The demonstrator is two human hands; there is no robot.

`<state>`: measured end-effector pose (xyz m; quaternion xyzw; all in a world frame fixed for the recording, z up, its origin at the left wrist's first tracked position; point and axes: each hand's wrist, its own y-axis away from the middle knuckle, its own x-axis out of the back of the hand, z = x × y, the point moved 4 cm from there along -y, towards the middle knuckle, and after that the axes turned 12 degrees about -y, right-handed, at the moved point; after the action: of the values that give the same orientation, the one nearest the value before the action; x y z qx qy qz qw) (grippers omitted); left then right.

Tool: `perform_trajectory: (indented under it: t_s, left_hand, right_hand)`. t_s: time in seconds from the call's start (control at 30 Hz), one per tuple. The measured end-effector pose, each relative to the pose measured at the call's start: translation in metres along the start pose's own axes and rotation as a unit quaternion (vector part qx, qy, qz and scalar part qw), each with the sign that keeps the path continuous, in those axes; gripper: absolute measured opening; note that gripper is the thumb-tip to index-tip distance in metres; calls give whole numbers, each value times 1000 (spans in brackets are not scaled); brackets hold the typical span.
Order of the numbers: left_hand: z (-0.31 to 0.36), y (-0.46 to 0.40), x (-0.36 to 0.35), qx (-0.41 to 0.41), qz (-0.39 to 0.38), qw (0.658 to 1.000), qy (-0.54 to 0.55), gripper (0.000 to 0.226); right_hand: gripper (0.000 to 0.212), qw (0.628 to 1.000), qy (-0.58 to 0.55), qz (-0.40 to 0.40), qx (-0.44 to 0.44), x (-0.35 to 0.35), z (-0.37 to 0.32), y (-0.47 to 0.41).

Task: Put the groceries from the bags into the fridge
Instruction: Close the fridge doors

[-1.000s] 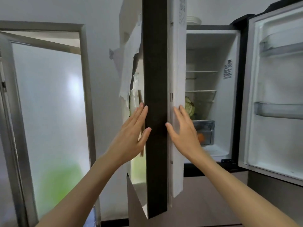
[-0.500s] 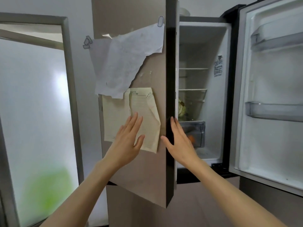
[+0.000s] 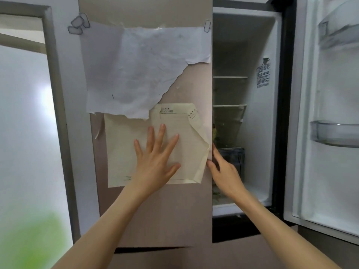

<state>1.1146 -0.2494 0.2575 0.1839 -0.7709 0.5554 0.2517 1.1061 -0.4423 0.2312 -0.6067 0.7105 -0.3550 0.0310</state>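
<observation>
The fridge's left door [image 3: 155, 220] is brown and faces me, almost flush with the fridge front. My left hand [image 3: 155, 158] lies flat on it, fingers spread, pressing on a cream paper [image 3: 124, 150] stuck to the door. My right hand [image 3: 223, 171] touches the door's right edge with fingers apart, holding nothing. The right door [image 3: 320, 171] stands wide open. Inside the fridge [image 3: 258, 117] I see glass shelves, some green vegetable [image 3: 214, 133] and a clear drawer [image 3: 233, 158]. No bags are in view.
A torn white paper [image 3: 136, 70] hangs from clips on the left door. The open right door carries clear bins [image 3: 334, 133]. A frosted glass door with a metal frame [image 3: 56, 94] stands to the left of the fridge.
The left fridge door has swung from edge-on to nearly closed under both hands. My left hand now lies flat on the door's front and the right hand stays at its edge.
</observation>
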Motion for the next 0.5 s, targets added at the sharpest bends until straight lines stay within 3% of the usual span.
perform_trajectory:
  t_s: [0.13,0.27,0.4,0.5]
  left_hand:
    - [3,-2,-15,9,41,999,-8,85]
    - [2,-2,-19,10,54,998,-14,84]
    - [5,-8,-20,23,51,998,-20,86]
    - [6,-9,-23,26,58,998,-26,85]
  right_hand:
    - [55,998,-68,-5,-7,0,14,-6]
    - [78,997,-65,-5,-43,1,29,-14]
    - [47,996,-73,25,-37,1,32,-21]
    - [43,996,-82,18,-42,-2,34,-25]
